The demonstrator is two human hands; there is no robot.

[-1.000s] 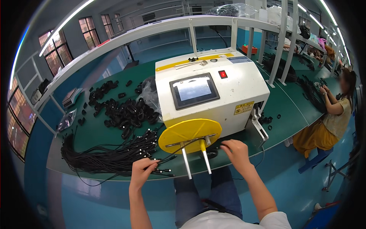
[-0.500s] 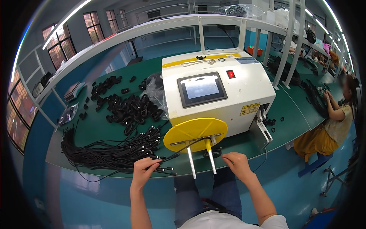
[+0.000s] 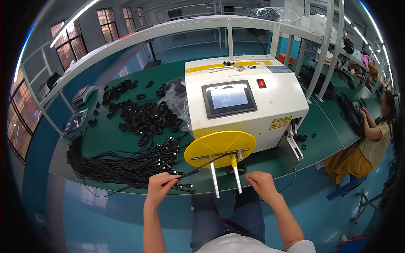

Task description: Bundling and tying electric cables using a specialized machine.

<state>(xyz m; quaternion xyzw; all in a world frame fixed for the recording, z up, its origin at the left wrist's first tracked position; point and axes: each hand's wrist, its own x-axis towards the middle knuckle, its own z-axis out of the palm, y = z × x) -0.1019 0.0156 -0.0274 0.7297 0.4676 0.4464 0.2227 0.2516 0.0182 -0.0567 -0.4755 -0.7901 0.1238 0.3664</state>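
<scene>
My left hand (image 3: 161, 187) pinches a black cable (image 3: 192, 171) near the bench's front edge. From those fingers the cable runs right and up to the two metal prongs (image 3: 214, 179) on the yellow winding disc (image 3: 220, 145). My right hand (image 3: 262, 184) is held just right of the prongs, thumb and fingertips drawn together; whether anything is between them is hidden. Behind the prongs a coiled black cable (image 3: 240, 170) lies on the bench. The white winding machine (image 3: 249, 114) carries a lit screen (image 3: 230, 98) and a red switch (image 3: 261, 83).
Left of the machine lie a bundle of straight black cables (image 3: 114, 168) and a heap of coiled ones (image 3: 147, 118), beside a clear plastic bag (image 3: 175, 101). A metal bracket (image 3: 293, 145) juts from the machine's right side. Another person (image 3: 373, 130) sits at the far right.
The view has shifted slightly, so the machine and bench appear a little further right. Both hands keep nearly the same pose, and the cable still runs from my left hand to the prongs.
</scene>
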